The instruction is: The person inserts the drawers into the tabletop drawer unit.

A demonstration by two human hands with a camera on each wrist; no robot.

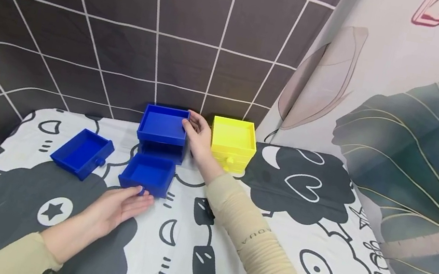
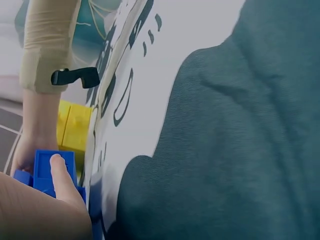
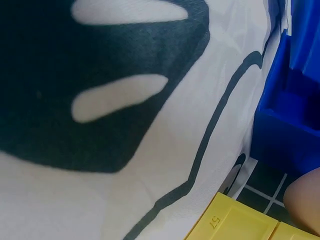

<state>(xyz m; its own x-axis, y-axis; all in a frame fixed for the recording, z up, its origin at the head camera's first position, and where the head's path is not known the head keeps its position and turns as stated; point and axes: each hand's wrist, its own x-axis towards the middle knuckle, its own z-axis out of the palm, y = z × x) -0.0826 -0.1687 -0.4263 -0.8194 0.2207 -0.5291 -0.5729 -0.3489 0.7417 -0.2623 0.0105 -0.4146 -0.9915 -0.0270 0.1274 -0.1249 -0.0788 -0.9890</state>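
A small blue drawer cabinet (image 1: 164, 126) with a rimmed top stands at the back of the cloth, its front slot gaping. My right hand (image 1: 199, 141) holds the cabinet at its upper right edge, thumb at the rim. Just in front of the slot is a blue drawer (image 1: 146, 170), its tray showing in full. My left hand (image 1: 114, 209) pinches this drawer at its front knob (image 1: 141, 190). In the left wrist view, the thumb lies over the drawer front (image 2: 42, 167). Part of the cabinet (image 3: 280, 137) shows in the right wrist view.
A second blue drawer (image 1: 80, 151) lies angled on the patterned cloth (image 1: 266, 272) at the left, knob facing right. Close to the right hand stands a yellow drawer cabinet (image 1: 233, 137). A dark tiled-pattern curtain (image 1: 184, 62) hangs right behind the cabinets.
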